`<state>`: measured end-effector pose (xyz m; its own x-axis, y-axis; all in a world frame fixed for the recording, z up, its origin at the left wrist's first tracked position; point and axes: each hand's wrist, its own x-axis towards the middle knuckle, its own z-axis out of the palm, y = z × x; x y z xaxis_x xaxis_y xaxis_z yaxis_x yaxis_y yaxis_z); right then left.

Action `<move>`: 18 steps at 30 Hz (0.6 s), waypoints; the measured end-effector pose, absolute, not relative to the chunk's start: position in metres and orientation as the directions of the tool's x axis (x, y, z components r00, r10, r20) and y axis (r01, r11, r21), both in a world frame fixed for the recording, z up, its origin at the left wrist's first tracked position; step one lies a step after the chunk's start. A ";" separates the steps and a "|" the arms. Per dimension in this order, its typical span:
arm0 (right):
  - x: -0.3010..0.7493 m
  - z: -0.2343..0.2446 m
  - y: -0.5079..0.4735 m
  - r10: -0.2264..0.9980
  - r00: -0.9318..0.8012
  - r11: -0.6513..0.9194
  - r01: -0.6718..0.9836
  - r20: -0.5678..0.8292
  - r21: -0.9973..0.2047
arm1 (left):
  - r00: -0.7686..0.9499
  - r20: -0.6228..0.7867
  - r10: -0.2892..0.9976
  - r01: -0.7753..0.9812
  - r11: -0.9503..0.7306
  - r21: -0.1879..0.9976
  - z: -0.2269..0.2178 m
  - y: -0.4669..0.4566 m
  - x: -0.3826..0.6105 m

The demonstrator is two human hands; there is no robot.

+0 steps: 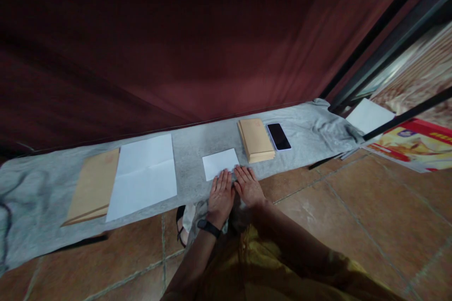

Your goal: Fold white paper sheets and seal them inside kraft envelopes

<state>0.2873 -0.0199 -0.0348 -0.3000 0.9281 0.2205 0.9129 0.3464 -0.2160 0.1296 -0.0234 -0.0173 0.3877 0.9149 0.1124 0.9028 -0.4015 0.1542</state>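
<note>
A folded white sheet of paper (219,162) lies on the grey cloth in front of me. My left hand (221,194), with a dark band on its wrist, rests flat at the paper's near edge, fingers stretched out. Beside it, my right hand (249,184) lies flat with its fingertips at the paper's near right corner. The thumbs come close together, and neither hand grips anything. Just beyond my right hand sits a stack of brown envelopes (257,138).
A phone (278,137) lies right of the stack. To the left, a larger creased white sheet (144,176) partly overlaps brown envelopes (92,183). The narrow cloth-covered bench (193,143) backs onto a dark red curtain (197,56). A colourful box (415,146) is at right.
</note>
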 end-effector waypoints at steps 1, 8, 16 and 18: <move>0.286 -0.035 -0.020 0.930 -0.293 0.340 0.914 0.222 -0.221 | 0.379 0.110 0.919 0.907 -0.393 0.149 -0.017 -0.025 0.126; 0.294 -0.037 -0.018 0.930 -0.271 0.333 0.907 0.248 -0.257 | 0.319 0.137 0.938 0.929 -0.338 0.151 -0.015 -0.033 0.095; 0.278 -0.026 -0.020 0.914 -0.329 0.389 0.879 0.239 -0.276 | 0.296 0.135 0.946 0.937 -0.315 0.152 -0.014 -0.034 0.099; 0.268 -0.024 -0.020 0.903 -0.357 0.418 0.861 0.239 -0.291 | 0.309 0.127 0.943 0.931 -0.327 0.162 -0.013 -0.033 0.102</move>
<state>0.2679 -0.0204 -0.0240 -0.3574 0.9030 0.2386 0.8606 0.4176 -0.2915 0.1018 -0.0333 -0.0125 0.3086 0.9427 0.1267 0.9312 -0.3266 0.1617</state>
